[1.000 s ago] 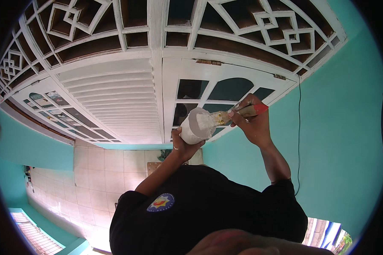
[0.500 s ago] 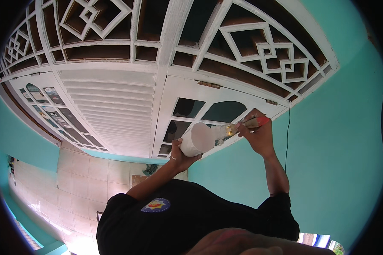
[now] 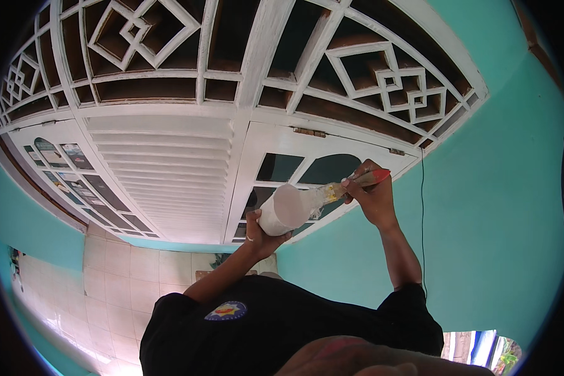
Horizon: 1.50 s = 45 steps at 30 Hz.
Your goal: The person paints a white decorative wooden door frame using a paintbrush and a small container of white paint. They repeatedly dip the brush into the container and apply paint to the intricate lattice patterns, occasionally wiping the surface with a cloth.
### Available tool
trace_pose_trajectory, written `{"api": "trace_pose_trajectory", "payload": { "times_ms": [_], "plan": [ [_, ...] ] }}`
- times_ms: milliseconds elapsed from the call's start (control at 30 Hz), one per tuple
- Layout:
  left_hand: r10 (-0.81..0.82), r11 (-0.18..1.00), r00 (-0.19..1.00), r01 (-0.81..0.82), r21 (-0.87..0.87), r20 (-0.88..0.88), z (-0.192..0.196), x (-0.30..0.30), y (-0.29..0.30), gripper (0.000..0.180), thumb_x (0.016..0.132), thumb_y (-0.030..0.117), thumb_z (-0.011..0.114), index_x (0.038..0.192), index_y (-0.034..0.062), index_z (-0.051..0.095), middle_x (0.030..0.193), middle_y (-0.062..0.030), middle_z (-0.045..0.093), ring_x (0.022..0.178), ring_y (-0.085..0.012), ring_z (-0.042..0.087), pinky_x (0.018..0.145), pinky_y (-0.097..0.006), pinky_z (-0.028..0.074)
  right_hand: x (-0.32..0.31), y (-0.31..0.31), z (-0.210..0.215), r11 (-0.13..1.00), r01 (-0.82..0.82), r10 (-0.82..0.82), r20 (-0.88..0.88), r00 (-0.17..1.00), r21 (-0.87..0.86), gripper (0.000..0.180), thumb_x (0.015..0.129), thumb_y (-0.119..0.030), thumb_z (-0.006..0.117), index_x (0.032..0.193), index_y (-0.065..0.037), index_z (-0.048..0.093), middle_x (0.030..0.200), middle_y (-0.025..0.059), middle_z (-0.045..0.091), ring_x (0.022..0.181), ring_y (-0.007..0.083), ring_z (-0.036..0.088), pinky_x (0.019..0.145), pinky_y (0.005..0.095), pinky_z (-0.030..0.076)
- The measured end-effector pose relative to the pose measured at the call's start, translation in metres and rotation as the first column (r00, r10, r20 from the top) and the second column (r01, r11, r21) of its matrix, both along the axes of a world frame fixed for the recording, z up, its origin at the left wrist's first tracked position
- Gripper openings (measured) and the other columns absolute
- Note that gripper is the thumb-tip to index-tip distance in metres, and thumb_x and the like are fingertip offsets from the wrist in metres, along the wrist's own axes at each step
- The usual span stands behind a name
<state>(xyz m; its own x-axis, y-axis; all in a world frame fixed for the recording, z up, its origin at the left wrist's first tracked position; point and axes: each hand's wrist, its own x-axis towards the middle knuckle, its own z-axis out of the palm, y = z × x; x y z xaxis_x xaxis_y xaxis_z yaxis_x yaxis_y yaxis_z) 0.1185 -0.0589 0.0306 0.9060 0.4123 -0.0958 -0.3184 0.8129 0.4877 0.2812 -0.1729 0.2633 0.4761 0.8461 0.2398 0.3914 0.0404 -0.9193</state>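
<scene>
My left hand (image 3: 262, 237) is closed around a white cylindrical container (image 3: 273, 220), whose pale round end (image 3: 291, 207) faces up. In my right hand (image 3: 371, 194) I grip a paintbrush (image 3: 357, 183) with a red-tipped handle and a metal band. Its bristles (image 3: 311, 199), coated in white, lie at the right side of the container's round end. I cannot tell whether they touch the rim. White smears mark my left hand.
A white wooden door (image 3: 247, 156) with glass panes stands before me, with louvres (image 3: 163, 169) to its left. Above runs white latticework (image 3: 150, 78). A turquoise wall (image 3: 482, 238) with a hanging dark cord (image 3: 423, 213) is at right. Pale floor tiles (image 3: 138, 269) lie at lower left.
Both hands, the container and the paintbrush have shifted slightly left in the picture. The bristles sit closer to the container's round end. The view has tilted a little.
</scene>
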Motion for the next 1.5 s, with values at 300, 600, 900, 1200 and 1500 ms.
{"api": "trace_pose_trajectory", "payload": {
  "times_ms": [300, 600, 900, 1200, 1500],
  "plan": [
    [0.025, 1.0, 1.0, -0.025, -0.018, -0.004, 0.0, -0.022, 0.004, 0.064, 0.081, 0.046, 0.05, 0.133, 0.0097, 0.046, 0.124, -0.0127, 0.053, 0.109, -0.0289, 0.054, 0.083, -0.042, 0.046, -0.031, 0.002, -0.012, 0.992, -0.125, 0.107, 0.385, 0.917, 0.02, 0.01, 0.082, -0.003, 0.076, 0.078, 0.001, 0.068, 0.085, 0.0071, 0.065, 0.074, 0.0129, 0.067, 0.061, 0.0249, 0.053],
    [-0.021, 0.957, 1.0, 0.027, -0.29, 0.021, -0.005, -0.037, 0.005, 0.065, 0.086, 0.047, 0.035, 0.136, 0.008, 0.045, 0.127, -0.0127, 0.052, 0.118, -0.0303, 0.051, 0.094, -0.047, 0.044, -0.043, 0.008, -0.02, 0.994, -0.104, 0.108, 0.18, 0.978, -0.028, 0.024, 0.087, -0.005, 0.074, 0.09, -0.003, 0.05, 0.078, 0.0084, 0.063, 0.07, 0.0152, 0.069, 0.056, 0.0246, 0.056],
    [0.01, 0.992, 0.999, -0.006, 0.126, -0.032, -0.019, -0.042, 0.011, 0.062, 0.086, 0.047, 0.035, 0.132, 0.0082, 0.047, 0.121, -0.0116, 0.053, 0.112, -0.0286, 0.053, 0.085, -0.046, 0.047, -0.042, 0.009, -0.004, 0.999, -0.007, 0.011, 0.096, 0.995, -0.041, 0.023, 0.088, -0.004, 0.072, 0.089, -0.004, 0.049, 0.077, 0.0083, 0.063, 0.065, 0.0148, 0.067, 0.053, 0.025, 0.055],
    [-0.047, 0.934, 0.998, 0.055, -0.352, 0.033, 0.025, -0.046, 0.013, 0.061, 0.084, 0.048, 0.034, 0.129, 0.0105, 0.051, 0.122, -0.0106, 0.053, 0.11, -0.0283, 0.053, 0.086, -0.042, 0.046, -0.036, 0.009, 0.002, 0.999, 0.035, -0.037, 0.05, 0.998, 0.03, 0.021, 0.088, -0.003, 0.07, 0.089, -0.002, 0.05, 0.077, 0.0095, 0.063, 0.066, 0.015, 0.067, 0.056, 0.0261, 0.055],
    [-0.019, 0.955, 0.998, 0.036, -0.295, 0.062, 0.022, -0.048, 0.018, 0.064, 0.082, 0.05, 0.036, 0.128, 0.0088, 0.051, 0.12, -0.0121, 0.053, 0.106, -0.0291, 0.053, 0.08, -0.043, 0.046, -0.035, 0.004, -0.005, 0.994, 0.04, -0.045, 0.05, 0.998, 0.099, 0.02, 0.088, -0.002, 0.07, 0.089, -0.003, 0.05, 0.079, 0.0086, 0.062, 0.067, 0.0157, 0.067, 0.055, 0.0251, 0.056]
  ]
}}
